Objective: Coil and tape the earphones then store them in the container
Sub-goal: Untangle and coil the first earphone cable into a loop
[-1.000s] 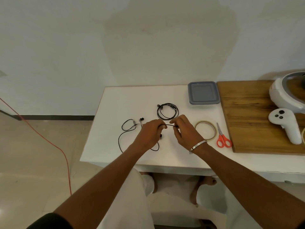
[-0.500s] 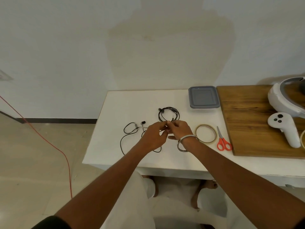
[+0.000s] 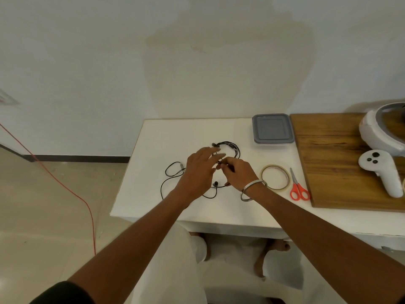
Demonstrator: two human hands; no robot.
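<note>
Pinching the earphone cable (image 3: 215,195) in the right hand (image 3: 238,174), even loops are best wound around the left hand's (image 3: 198,172) spread fingers mid-tabletop.

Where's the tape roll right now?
In the head view, the tape roll lies flat on the white table, between the right hand and the red-handled scissors.

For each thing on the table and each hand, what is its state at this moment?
loose earphones: uncoiled, on the table
coiled earphones: looped, untaped
container: lid on
tape roll: flat, untouched
scissors: closed, lying flat
left hand: fingers straight
right hand: pinches the cable
</note>
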